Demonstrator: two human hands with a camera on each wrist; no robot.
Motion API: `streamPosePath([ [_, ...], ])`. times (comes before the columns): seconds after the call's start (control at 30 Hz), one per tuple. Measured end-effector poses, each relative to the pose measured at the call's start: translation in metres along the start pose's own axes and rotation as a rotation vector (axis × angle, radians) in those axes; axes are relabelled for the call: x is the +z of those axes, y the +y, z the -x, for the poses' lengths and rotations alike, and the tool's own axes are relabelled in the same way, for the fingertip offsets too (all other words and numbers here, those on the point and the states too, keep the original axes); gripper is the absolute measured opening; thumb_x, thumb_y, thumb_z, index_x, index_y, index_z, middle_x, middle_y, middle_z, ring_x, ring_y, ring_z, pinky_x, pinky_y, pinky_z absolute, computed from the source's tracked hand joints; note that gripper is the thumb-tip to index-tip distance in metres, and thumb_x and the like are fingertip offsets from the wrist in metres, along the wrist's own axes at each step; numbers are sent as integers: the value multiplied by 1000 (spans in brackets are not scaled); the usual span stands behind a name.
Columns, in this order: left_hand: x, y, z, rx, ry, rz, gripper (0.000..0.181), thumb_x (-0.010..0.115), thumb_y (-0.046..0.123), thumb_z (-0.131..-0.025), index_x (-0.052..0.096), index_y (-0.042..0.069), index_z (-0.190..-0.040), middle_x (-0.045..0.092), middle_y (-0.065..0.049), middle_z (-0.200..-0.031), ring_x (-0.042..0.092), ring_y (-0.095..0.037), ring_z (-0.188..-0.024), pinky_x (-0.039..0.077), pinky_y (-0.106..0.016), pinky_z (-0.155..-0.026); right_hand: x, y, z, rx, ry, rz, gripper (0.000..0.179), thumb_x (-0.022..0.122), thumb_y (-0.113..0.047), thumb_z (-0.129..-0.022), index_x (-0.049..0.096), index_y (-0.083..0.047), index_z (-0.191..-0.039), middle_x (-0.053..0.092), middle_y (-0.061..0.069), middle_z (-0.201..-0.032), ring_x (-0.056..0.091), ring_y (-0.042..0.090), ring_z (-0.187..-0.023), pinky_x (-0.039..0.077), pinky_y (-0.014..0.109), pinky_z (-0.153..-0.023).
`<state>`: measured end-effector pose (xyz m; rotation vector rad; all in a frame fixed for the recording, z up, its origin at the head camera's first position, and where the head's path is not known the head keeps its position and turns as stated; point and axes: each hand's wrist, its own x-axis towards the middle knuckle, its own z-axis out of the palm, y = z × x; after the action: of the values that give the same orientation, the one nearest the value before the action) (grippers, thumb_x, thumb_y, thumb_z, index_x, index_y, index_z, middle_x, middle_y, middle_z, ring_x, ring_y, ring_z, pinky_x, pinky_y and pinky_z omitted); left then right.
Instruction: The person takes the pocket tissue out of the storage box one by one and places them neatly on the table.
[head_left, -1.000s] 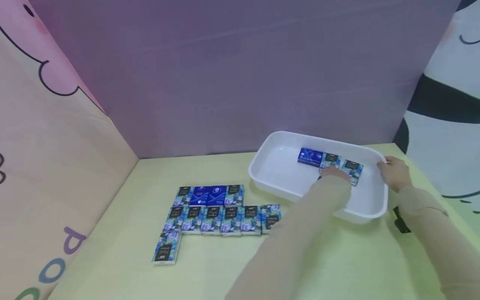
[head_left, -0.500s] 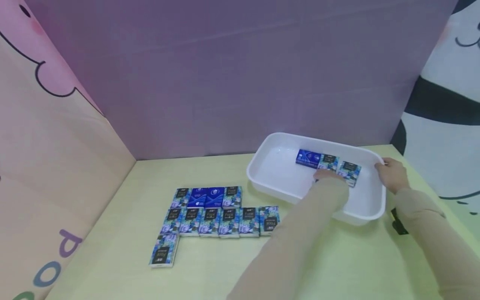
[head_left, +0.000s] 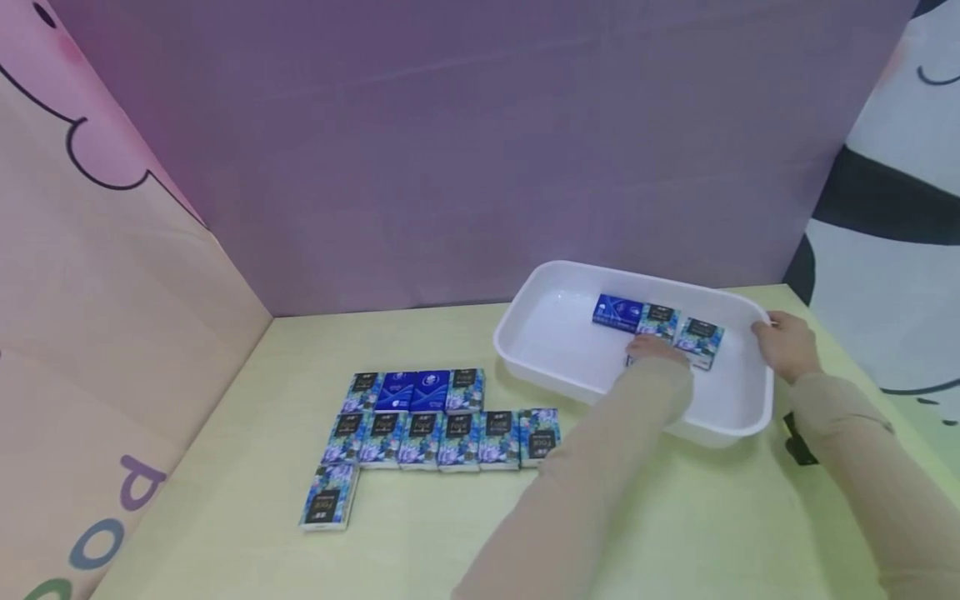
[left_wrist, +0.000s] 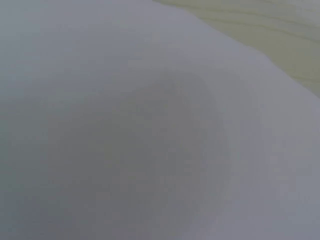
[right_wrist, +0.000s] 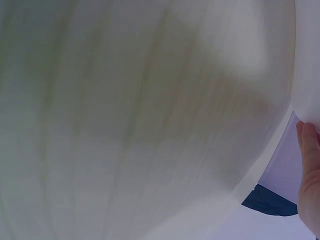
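Observation:
In the head view, my left hand (head_left: 654,347) reaches into a white plastic tray (head_left: 540,367). It holds a tissue pack (head_left: 628,361), mostly hidden under the hand, with one corner showing at the left. Just behind it lie a plain blue tissue pack (head_left: 617,312), a floral pack (head_left: 660,317) beside that, and a tilted floral pack (head_left: 701,340) to the right. My right hand (head_left: 786,345) grips the tray's right rim; its fingers (right_wrist: 311,145) show at the wall in the right wrist view. Pale blurred surface fills the left wrist view.
Floral and blue tissue packs (head_left: 459,442) lie in two rows on the yellow table (head_left: 420,542), left of the tray. A single floral pack (head_left: 330,497) sits in front of them. A black object (head_left: 799,442) is partly behind the right sleeve.
My left hand has shifted slightly left inside the tray, the pack corner moving with it. My right hand stays on the rim. The packs on the table stay put.

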<state>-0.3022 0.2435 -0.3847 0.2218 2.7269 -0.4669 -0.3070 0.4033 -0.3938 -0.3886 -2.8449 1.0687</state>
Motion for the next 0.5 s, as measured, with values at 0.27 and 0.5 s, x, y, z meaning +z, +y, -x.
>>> streamPosePath([
  [0.27, 6, -1, -2, 33, 42, -28, 68, 54, 39, -86, 24, 22, -145, 28, -3, -149, 31, -19, -134, 28, -30, -111, 1, -1, 0, 12, -7, -5, 57, 28, -25, -95, 29, 18, -132, 41, 42, -122, 48, 52, -107, 45, 57, -89],
  [0.5, 7, -6, 1, 61, 70, 23, 67, 60, 33, -83, 30, 25, -142, 33, -3, -145, 34, -20, -131, 29, -32, -111, 1, -1, 0, 10, 0, -4, 56, 28, -25, -94, 31, 18, -131, 42, 42, -122, 49, 52, -105, 46, 56, -88],
])
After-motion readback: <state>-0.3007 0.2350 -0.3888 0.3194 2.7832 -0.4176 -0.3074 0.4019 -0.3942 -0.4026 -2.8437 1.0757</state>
